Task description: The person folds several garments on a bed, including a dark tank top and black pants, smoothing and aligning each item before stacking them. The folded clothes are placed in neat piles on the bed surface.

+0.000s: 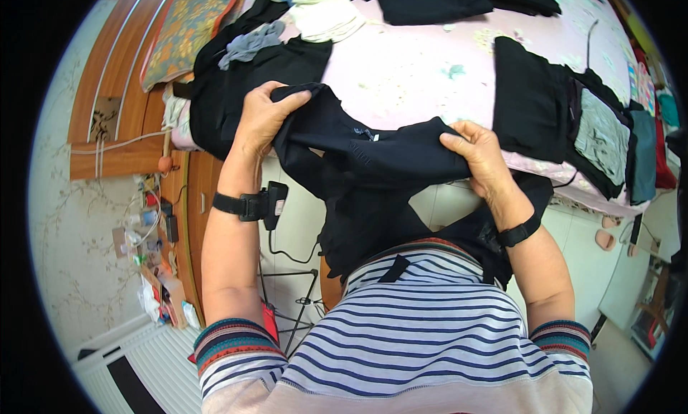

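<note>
A black garment (pixel 376 161) with a scooped neckline, a small neck label and raised lettering is stretched between my two hands. My left hand (pixel 271 113) grips one shoulder, thumb on top. The other shoulder is pinched in my right hand (pixel 475 153). Its lower part hangs down in front of my striped shirt (pixel 408 333), and how far it reaches is hard to see. Beyond my left hand, dark clothing (pixel 258 86) lies on the bed's corner. A folded black garment (pixel 529 100) rests on the bed past my right hand.
The bed (pixel 408 75) has a pale pink floral sheet. On it lie cream cloth (pixel 328 16), a crumpled grey-blue cloth (pixel 252 42) and a folded grey garment (pixel 602 137). A cluttered wooden cabinet (pixel 201 199) stands left. Below are a black metal stand (pixel 293 301) and slippers (pixel 606 240).
</note>
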